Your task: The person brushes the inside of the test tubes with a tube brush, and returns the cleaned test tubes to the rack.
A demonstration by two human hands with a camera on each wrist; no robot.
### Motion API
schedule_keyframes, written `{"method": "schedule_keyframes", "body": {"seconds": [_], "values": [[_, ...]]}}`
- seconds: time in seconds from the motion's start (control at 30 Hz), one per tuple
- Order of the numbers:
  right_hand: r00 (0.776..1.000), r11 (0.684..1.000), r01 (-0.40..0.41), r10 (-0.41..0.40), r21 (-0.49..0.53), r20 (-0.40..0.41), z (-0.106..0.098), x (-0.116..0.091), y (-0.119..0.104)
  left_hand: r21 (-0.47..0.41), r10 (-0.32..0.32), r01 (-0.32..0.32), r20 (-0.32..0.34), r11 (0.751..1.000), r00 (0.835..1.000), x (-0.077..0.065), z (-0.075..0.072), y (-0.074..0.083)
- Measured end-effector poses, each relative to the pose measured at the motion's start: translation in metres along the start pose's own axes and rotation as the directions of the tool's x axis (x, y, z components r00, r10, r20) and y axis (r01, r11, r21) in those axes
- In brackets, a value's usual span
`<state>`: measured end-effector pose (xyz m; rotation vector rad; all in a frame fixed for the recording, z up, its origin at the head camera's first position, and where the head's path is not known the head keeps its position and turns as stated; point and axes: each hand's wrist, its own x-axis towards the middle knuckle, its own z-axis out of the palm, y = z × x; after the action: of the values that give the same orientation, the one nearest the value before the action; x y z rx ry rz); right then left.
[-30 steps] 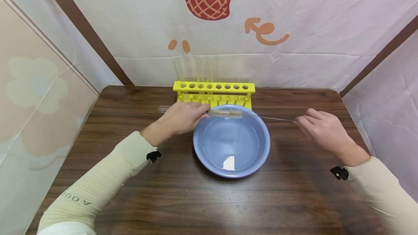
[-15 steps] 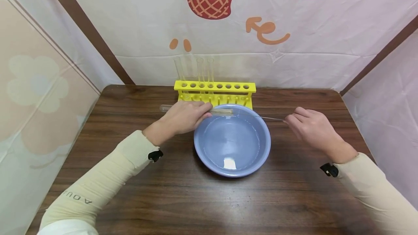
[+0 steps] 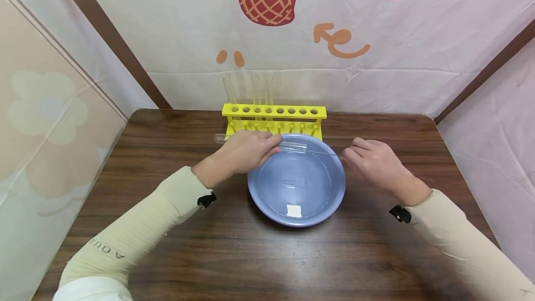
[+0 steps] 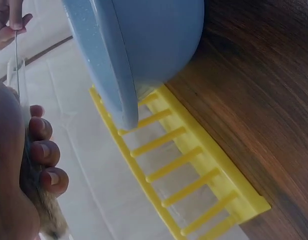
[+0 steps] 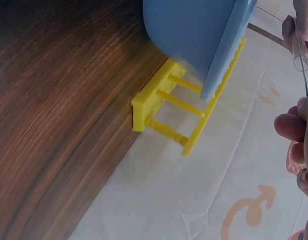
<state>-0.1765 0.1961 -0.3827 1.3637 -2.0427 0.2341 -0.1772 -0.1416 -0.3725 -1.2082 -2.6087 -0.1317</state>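
Note:
My left hand (image 3: 246, 153) grips a clear glass test tube (image 3: 296, 147) lying level over the back rim of a blue basin (image 3: 253, 194). The tube's mouth points right and its rounded end sticks out left of the hand. A test tube brush is inside it; its bristles (image 4: 51, 220) show below the palm in the left wrist view. Right of the basin, my right hand (image 3: 374, 164) pinches the brush's thin wire handle (image 3: 323, 153), which runs out of the mouth. In the right wrist view the tube's mouth (image 5: 301, 62) is close to my right fingers.
Behind the basin stands a yellow test tube rack (image 3: 273, 111) with several holes and pegs. It holds 3 upright glass tubes (image 3: 256, 92) at its left side. The basin holds water and rests on a dark wooden table (image 3: 234, 254). Printed cloth (image 3: 179, 36) hangs behind.
My right hand has moved left toward the basin, and the brush bristles have slid from outside the mouth deep into the tube. My left hand with the tube has shifted slightly right.

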Motion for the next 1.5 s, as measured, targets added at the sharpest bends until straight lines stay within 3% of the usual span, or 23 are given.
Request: {"method": "schedule_keyframes", "body": {"seconds": [0.4, 0.53, 0.6, 0.67, 0.7, 0.8, 0.87, 0.93, 1.0, 1.03, 1.13, 1.23, 1.3, 1.33, 1.4, 1.5], "values": [[0.999, 0.999, -0.036, 0.035, 0.027, 0.031, 0.011, 0.014, -0.003, -0.018, -0.03, 0.03, 0.028, 0.999, 0.999, 0.007, 0.002, 0.007], [0.984, 0.985, -0.157, 0.149, 0.078, 0.1, 0.012, 0.016, -0.004, -0.013, -0.028, 0.028, 0.015, 1.0, 0.999, 0.007, 0.002, 0.007], [0.951, 0.949, -0.283, 0.259, 0.141, 0.171, 0.011, 0.017, -0.005, -0.017, -0.025, 0.025, 0.005, 1.0, 1.0, 0.007, 0.002, 0.007], [0.884, 0.868, -0.441, 0.376, 0.227, 0.28, 0.009, 0.019, -0.007, -0.023, -0.021, 0.021, -0.01, 1.0, 1.0, 0.008, 0.003, 0.007], [0.841, 0.808, -0.518, 0.423, 0.28, 0.337, 0.008, 0.021, -0.007, -0.028, -0.02, 0.019, -0.018, 0.999, 1.0, 0.009, 0.003, 0.008], [0.699, 0.566, -0.712, 0.506, 0.417, 0.506, 0.004, 0.025, -0.007, -0.038, -0.02, 0.019, -0.034, 0.999, 0.999, 0.01, 0.003, 0.008], [0.609, 0.387, -0.793, 0.511, 0.47, 0.607, 0.001, 0.028, -0.005, -0.039, -0.022, 0.02, -0.038, 0.999, 0.999, 0.011, 0.004, 0.008], [0.532, 0.229, -0.843, 0.484, 0.487, 0.695, -0.001, 0.03, -0.003, -0.034, -0.021, 0.02, -0.035, 0.999, 0.999, 0.011, 0.004, 0.008], [0.464, 0.095, -0.876, 0.436, 0.473, 0.771, -0.003, 0.031, -0.001, -0.024, -0.018, 0.017, -0.03, 1.0, 0.999, 0.011, 0.005, 0.008], [0.438, 0.045, -0.886, 0.408, 0.461, 0.801, -0.004, 0.031, 0.0, -0.021, -0.015, 0.014, -0.028, 1.0, 0.999, 0.011, 0.005, 0.008], [0.386, -0.104, -0.892, 0.332, 0.44, 0.861, -0.005, 0.03, 0.002, -0.013, -0.006, 0.006, -0.026, 1.0, 1.0, 0.011, 0.005, 0.008], [0.377, -0.203, -0.876, 0.28, 0.438, 0.883, -0.005, 0.028, 0.004, -0.011, -0.002, 0.001, -0.03, 1.0, 1.0, 0.01, 0.005, 0.007], [0.386, -0.237, -0.863, 0.26, 0.446, 0.885, -0.004, 0.026, 0.005, -0.009, 0.0, 0.0, -0.03, 1.0, 1.0, 0.01, 0.005, 0.006], [0.395, -0.236, -0.859, 0.26, 0.454, 0.881, -0.004, 0.026, 0.005, -0.009, 0.0, 0.0, -0.029, 1.0, 1.0, 0.009, 0.005, 0.006], [0.418, -0.196, -0.858, 0.274, 0.475, 0.866, -0.005, 0.026, 0.005, -0.009, -0.003, 0.002, -0.024, 1.0, 1.0, 0.009, 0.004, 0.005], [0.463, -0.105, -0.851, 0.309, 0.514, 0.83, -0.006, 0.024, 0.004, -0.015, -0.002, 0.001, -0.026, 1.0, 1.0, 0.009, 0.003, 0.004]]}}
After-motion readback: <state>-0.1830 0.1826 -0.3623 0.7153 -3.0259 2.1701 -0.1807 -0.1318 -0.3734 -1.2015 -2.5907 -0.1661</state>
